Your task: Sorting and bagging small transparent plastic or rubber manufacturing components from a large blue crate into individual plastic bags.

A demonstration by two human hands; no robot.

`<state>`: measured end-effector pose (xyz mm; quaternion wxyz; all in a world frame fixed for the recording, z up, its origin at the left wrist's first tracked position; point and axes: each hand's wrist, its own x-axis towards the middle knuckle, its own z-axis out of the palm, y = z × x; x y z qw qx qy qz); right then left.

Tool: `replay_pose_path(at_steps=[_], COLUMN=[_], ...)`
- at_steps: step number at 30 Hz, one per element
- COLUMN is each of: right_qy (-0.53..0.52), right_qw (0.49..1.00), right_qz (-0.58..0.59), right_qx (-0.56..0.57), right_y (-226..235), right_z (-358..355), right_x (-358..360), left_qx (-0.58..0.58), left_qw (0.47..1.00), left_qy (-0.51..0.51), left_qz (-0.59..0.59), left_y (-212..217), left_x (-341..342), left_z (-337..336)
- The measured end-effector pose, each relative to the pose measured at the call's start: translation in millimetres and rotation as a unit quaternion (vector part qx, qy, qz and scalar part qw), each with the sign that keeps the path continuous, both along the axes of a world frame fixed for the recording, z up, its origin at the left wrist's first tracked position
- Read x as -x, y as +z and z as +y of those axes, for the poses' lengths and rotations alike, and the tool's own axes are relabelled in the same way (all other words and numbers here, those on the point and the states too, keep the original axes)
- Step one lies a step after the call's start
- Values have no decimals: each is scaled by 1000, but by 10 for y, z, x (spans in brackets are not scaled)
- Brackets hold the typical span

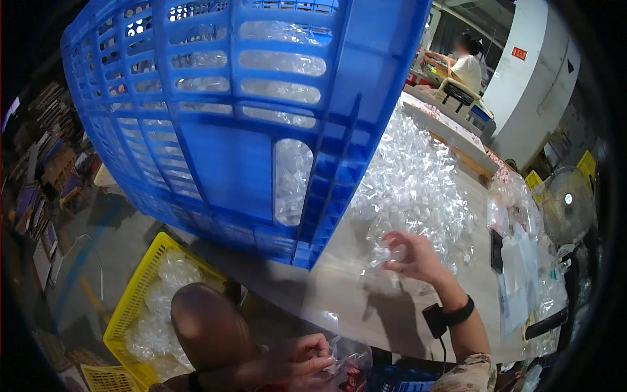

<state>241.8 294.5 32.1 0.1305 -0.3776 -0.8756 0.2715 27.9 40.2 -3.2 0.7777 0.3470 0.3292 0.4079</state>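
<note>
My right hand (pixel 418 259) is over the table, its fingers curled round a small clear plastic piece (pixel 396 251). Just beyond it spreads a big heap of similar clear, shiny plastic pieces (pixel 424 183). Low down, near my lap, my left hand (pixel 309 354) has its thumb and fingers closed on the edge of a clear plastic bag (pixel 353 358). A large blue slatted basket (pixel 228 157) lies tipped on its side at the left of the table. More clear pieces show through its slots, and its mouth faces the heap.
A yellow crate (pixel 117 320) with bagged clear pieces stands on the floor by my knee (pixel 208 326). Along the table's right edge lie a dark phone (pixel 496 251) and white papers (pixel 519 281). A fan (pixel 567 202) stands beyond. Another person (pixel 465 68) sits in the background.
</note>
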Motion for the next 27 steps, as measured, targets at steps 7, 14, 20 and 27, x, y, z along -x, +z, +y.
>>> replay_pose_path(at_steps=[7,14,20,27], right_qy=[-100,-183,-232,-58], right_qw=[985,979,921,973], right_qz=[137,76,-138,-75], right_qx=[12,-54,-283,-209], right_y=[-245,-39,185,33], right_z=[63,75,129,-29], right_x=[-565,-725,-1036,-145], left_qx=[-51,-34,-66,-87], left_qw=[994,998,996,990], left_qy=[-20,9,7,-9], left_qz=[91,59,66,113], left_y=[112,17,-39,-257], left_x=[14,-14,-59,-27], left_z=[57,15,47,61])
